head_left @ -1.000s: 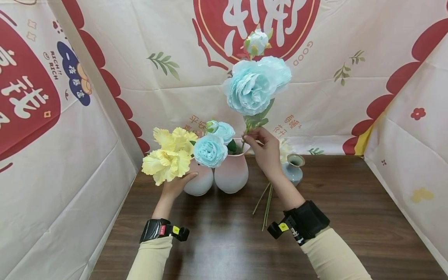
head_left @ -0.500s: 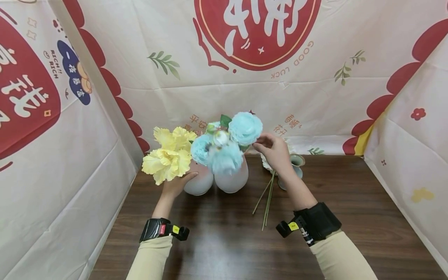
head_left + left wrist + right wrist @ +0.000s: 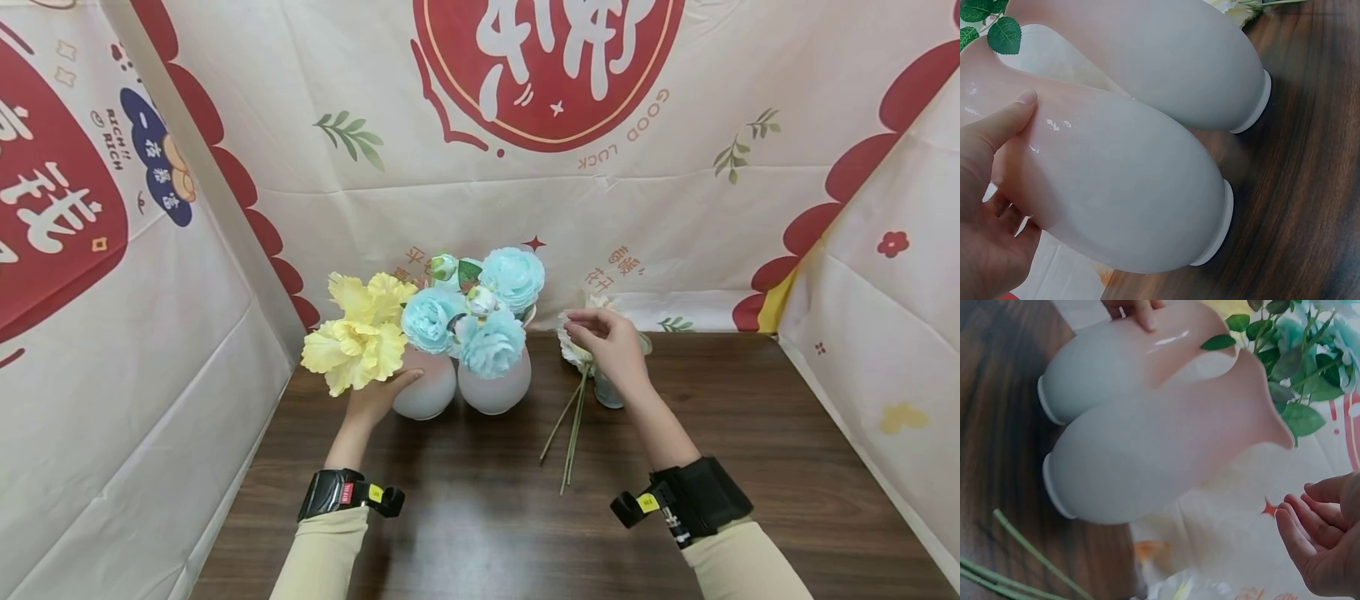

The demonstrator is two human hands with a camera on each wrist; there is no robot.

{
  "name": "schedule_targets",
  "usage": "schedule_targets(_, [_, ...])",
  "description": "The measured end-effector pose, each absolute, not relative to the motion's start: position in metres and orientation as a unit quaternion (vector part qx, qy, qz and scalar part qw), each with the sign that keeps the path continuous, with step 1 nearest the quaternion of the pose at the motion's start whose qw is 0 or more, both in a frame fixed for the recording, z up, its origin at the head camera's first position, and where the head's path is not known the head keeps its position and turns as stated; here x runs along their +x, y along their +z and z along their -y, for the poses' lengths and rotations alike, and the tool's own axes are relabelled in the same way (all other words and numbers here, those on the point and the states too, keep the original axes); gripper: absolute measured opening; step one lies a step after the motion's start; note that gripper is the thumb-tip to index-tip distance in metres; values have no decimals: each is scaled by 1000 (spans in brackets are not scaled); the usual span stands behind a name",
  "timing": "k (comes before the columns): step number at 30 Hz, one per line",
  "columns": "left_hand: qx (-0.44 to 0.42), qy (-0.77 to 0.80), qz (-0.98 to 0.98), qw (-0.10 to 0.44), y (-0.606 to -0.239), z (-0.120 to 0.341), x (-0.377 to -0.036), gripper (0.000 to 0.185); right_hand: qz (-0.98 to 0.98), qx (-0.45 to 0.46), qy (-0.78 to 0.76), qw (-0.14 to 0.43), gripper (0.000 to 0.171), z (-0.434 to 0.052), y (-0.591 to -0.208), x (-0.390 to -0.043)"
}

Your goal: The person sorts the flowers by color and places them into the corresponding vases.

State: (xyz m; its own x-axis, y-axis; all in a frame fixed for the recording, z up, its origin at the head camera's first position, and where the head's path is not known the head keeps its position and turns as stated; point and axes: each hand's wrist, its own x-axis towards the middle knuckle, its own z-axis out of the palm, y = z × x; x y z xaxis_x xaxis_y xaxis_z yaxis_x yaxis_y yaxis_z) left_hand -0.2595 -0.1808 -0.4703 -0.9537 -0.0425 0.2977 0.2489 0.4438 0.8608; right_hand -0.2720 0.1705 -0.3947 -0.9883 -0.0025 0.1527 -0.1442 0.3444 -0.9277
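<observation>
We saw a tabletop (image 3: pixel 480 492) with three vases: pink-and-white left vase (image 3: pixel 426 392) and right vase (image 3: pixel 495 396), and, farther right, one small vase (image 3: pixel 609 394). Our left hand (image 3: pixel 375 400) kept its grip around the left vase; our right hand (image 3: pixel 615 346) was released. At least two yellow blooms (image 3: pixel 356 354) showed above the left vase, at least three blue blooms (image 3: pixel 491 343) and two buds (image 3: pixel 481 301) above the right.

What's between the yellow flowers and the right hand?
In the head view, the light-blue flowers lie between the yellow flowers and the right hand, with a gap before the hand.
</observation>
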Motion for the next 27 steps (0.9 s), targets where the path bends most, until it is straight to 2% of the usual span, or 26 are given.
schedule_targets(7, [-58,-503,851,137,-471,182,-261,69,828,30,558,55,34,-184,-417,-266])
schedule_targets(14, [-65,-513,843,149,-472,181,-260,83,847,7,529,52,31,-191,-434,-260])
schedule_targets(19, [-69,-513,842,152,-472,181,-260,82,844,-2,535,44,30,-192,-445,-259])
schedule_targets(27, [-68,-507,846,153,-472,181,-261,68,841,-29,540,1,32,-193,-471,-255])
